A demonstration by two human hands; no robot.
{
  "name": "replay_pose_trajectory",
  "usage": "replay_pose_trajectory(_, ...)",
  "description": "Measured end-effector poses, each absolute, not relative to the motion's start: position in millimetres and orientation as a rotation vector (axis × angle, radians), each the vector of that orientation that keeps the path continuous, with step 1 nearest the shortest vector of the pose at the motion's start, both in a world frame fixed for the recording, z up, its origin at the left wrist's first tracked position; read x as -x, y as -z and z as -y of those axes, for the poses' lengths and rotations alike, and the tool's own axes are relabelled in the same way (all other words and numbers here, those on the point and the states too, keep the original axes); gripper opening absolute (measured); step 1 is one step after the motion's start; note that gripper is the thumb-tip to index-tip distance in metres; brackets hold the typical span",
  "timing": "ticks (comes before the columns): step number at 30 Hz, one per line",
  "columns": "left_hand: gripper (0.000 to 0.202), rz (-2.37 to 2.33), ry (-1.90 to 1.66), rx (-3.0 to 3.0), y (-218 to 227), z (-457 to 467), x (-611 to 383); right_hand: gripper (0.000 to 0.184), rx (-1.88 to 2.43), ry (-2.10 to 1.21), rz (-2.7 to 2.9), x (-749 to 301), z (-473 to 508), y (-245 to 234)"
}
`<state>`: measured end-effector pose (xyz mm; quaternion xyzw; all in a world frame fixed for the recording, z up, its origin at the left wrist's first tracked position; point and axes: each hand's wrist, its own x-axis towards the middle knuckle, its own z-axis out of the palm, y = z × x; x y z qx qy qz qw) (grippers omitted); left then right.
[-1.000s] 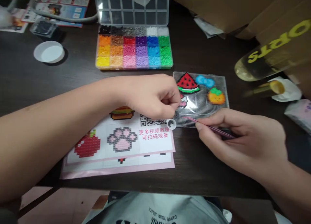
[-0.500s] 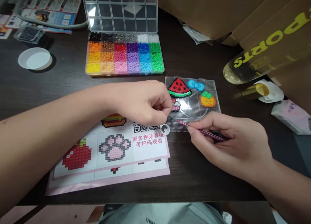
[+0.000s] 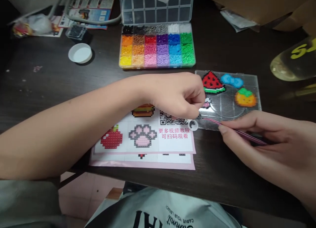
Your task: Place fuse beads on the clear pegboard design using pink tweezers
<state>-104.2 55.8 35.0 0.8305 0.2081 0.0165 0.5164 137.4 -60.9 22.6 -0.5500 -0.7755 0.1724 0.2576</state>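
My right hand (image 3: 266, 145) is closed around a pair of pink tweezers (image 3: 243, 134). Their tips point left, over the lower left part of a clear pegboard (image 3: 229, 114). Bead figures lie on that board: a watermelon slice (image 3: 213, 83), a blue bow (image 3: 232, 80), an orange persimmon-like fruit (image 3: 245, 98) and a partly covered pink-and-white figure (image 3: 206, 103). My left hand (image 3: 181, 94) is curled at the board's left edge, fingertips hidden; whether it grips anything cannot be seen. Just below it sits a small round white cap (image 3: 193, 125) with some black beads inside.
Pattern sheets (image 3: 143, 135) lie under my left forearm. Behind stands an open bead box (image 3: 156, 50) sorted by colour. A white round lid (image 3: 80, 53) and small clear tub (image 3: 76, 32) are back left. At right lies a bottle (image 3: 291, 63) with yellow lettering, near cardboard.
The whole scene has shifted right and slightly up as the camera turned left. Both hands keep nearly the same pose over the pegboard, the tweezers' tips still near its lower left part.
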Motion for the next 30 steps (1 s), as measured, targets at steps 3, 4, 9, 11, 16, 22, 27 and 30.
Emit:
replay_pose_trajectory(3, 0.028, -0.476, -0.070, -1.995, -33.3, -55.3, 104.8, 0.007, 1.509, -0.441, 2.074, -138.9, 62.5, -19.1)
replay_pose_trajectory(4, 0.029, -0.471, -0.079, -2.000, -32.9, -55.0, 105.0, 0.007, 1.519, -0.426, 2.067, -139.1, 62.9, -18.6)
replay_pose_trajectory(9, 0.029, -0.500, -0.048, -1.999, -34.5, -54.2, 104.1, 0.006, 1.499, -0.444, 2.062, -139.1, 63.6, -19.4)
replay_pose_trajectory(11, 0.028, -0.527, -0.021, -1.994, -36.3, -54.1, 102.8, 0.007, 1.498, -0.466, 2.071, -139.2, 63.7, -20.4)
replay_pose_trajectory(16, 0.028, -0.544, -0.013, -1.980, -38.1, -53.9, 102.2, 0.005, 1.530, -0.497, 2.044, -138.4, 66.0, -25.3)
replay_pose_trajectory(22, 0.022, -0.525, -0.006, -1.981, -36.2, -55.1, 104.7, 0.004, 1.587, -0.473, 2.074, -131.9, 63.1, -29.4)
replay_pose_trajectory(27, 0.018, -0.544, 0.029, -1.979, -36.9, -56.7, 104.0, 0.011, 1.422, -0.455, 2.136, -129.4, 58.1, -27.7)
replay_pose_trajectory(30, 0.019, -0.571, 0.064, -1.964, -38.0, -57.3, 103.9, 0.014, 1.449, -0.449, 2.130, -128.5, 58.6, -27.7)
